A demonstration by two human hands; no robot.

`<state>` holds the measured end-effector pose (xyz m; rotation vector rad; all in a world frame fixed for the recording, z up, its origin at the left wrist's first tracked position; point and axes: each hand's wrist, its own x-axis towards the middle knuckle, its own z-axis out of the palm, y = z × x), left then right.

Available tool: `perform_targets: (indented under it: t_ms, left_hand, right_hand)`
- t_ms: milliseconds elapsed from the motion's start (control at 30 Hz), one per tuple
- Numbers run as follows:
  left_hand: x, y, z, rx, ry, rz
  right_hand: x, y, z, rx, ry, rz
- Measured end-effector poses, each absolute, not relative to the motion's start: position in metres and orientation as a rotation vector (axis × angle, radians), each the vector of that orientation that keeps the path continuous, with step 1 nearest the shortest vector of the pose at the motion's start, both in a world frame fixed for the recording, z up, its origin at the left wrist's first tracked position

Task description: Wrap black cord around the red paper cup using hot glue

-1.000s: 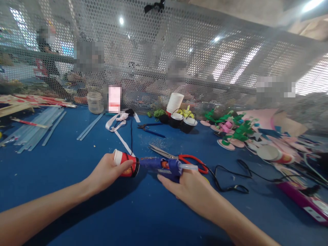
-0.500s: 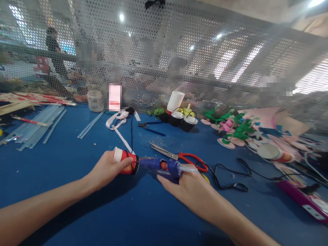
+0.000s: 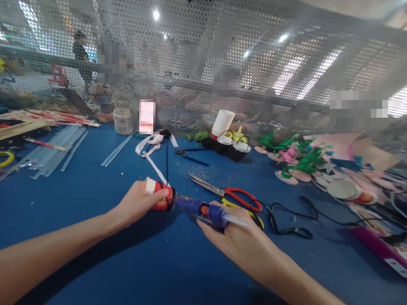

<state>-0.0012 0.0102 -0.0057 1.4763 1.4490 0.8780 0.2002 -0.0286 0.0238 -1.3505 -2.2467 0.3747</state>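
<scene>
My left hand (image 3: 138,203) is closed around a red and white paper cup (image 3: 161,198), tipped on its side with a black band at its right end. A black cord (image 3: 167,161) runs from the cup up to a dark bundle on the table. My right hand (image 3: 235,231) grips a blue hot glue gun (image 3: 197,208), a clear glue stick (image 3: 237,221) jutting from its back. The gun's nozzle is at the cup's black-banded end; whether it touches I cannot tell. Just beyond the gun lie scissors (image 3: 241,199) with red and yellow handles.
Pliers (image 3: 192,157), white ribbon (image 3: 154,167) and small black-and-white buckets (image 3: 240,151) lie farther back. Glue sticks (image 3: 59,150) are spread at left near a jar (image 3: 123,121). Green and pink craft pieces (image 3: 299,159) crowd the right, with a purple power strip (image 3: 378,250) and cable. A perforated metal screen (image 3: 190,84) stands behind.
The view has shifted a little, so the table things appear slightly farther right. Both hands keep their grips, and the glue gun's nozzle stays at the cup's end.
</scene>
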Motion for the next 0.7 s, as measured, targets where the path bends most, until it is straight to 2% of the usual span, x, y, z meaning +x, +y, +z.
perform_targets:
  t_ms: [700]
  left_hand:
    - [0.0018, 0.0084, -0.0016, 1.472, 1.487, 0.897]
  right_hand:
    - [0.2015, -0.0258, 0.0234, -1.423, -2.147, 0.578]
